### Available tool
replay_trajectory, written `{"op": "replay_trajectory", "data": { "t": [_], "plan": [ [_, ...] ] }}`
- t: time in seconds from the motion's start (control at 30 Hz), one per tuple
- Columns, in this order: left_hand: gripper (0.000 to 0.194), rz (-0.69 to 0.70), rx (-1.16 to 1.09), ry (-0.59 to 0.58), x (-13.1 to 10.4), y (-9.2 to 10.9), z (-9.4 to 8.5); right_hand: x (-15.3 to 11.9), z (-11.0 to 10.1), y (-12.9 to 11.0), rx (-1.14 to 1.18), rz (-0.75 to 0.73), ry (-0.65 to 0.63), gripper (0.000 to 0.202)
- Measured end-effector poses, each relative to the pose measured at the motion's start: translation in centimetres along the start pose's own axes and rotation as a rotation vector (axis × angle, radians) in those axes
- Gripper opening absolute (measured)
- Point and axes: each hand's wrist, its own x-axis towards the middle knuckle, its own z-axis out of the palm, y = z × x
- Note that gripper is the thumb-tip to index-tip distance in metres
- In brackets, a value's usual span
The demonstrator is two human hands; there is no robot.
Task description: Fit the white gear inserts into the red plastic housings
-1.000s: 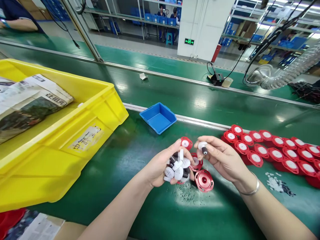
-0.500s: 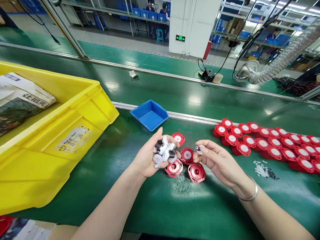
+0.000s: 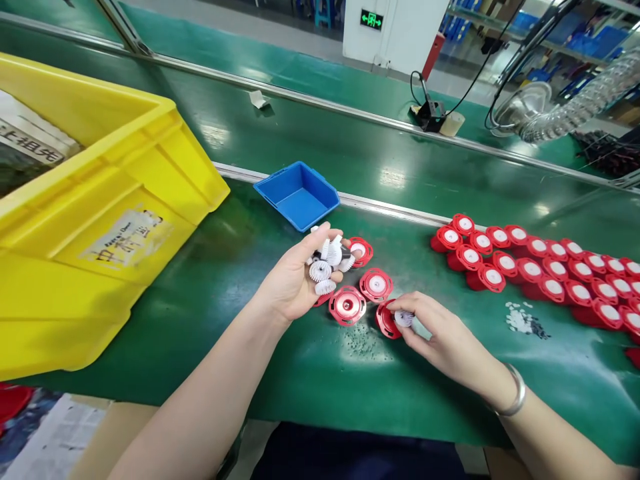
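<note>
Cupped in my left hand [image 3: 290, 283] is a loose pile of white toothed wheels [image 3: 321, 270], with a few dark parts among them. My right hand [image 3: 435, 327] pinches one white toothed wheel [image 3: 404, 318] right at a red round housing [image 3: 386, 320], which is partly hidden by the fingers. Beside it a red housing [image 3: 347, 305] shows a bare shiny centre. Another red housing [image 3: 376, 285] has a white wheel in its middle. Farther back, one more red housing [image 3: 361, 252] with a white wheel is partly behind my left fingers.
A yellow crate [image 3: 125, 220] with printed bags inside takes up the left side. Past my left hand lies a blue tray [image 3: 300, 200]. Many red housings with white centres [image 3: 530, 269] stand in rows on the right, near a small heap of white and black bits [image 3: 525, 320].
My right hand has moved down with the white wheel, to the nearest red housing at right. My left hand still holds its pile. The camera view has tilted lower.
</note>
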Motion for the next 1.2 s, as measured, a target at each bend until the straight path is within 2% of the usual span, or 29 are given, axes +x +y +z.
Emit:
{"op": "replay_trajectory", "data": {
  "t": [0.2,0.33,0.43,0.5,0.63,0.77,0.97,1.2],
  "plan": [
    [0.016,-0.011,0.040,-0.054,0.0,0.0,-0.3,-0.2,0.2,0.1,-0.090,-0.045,-0.024,0.033],
    [0.019,-0.004,0.031,-0.096,-0.1,-0.1,-0.3,0.2,-0.5,-0.4,-0.144,-0.056,-0.023,0.034],
    [0.021,-0.020,0.031,-0.142,-0.2,-0.4,-0.2,1.1,-1.2,-0.9,-0.147,-0.035,0.112,0.036],
    [0.024,-0.025,0.059,-0.173,-0.4,-0.5,-0.2,2.1,-1.3,-1.4,-0.062,-0.009,0.209,0.035],
    [0.034,0.025,0.193,-0.234,-0.8,-0.9,0.0,4.9,-0.5,-2.4,0.077,-0.045,0.252,0.039],
    [0.037,0.108,0.320,-0.231,-1.1,-1.1,0.1,7.2,0.8,-2.5,-0.029,-0.161,0.247,0.038],
    [0.028,0.202,0.379,-0.291,-1.4,-1.0,0.0,7.7,1.9,-2.0,-0.076,-0.178,0.334,0.060],
    [0.035,0.165,0.327,-0.298,-1.8,-1.3,0.1,8.1,1.5,-2.3,-0.031,-0.287,0.375,0.043]
  ]
}}
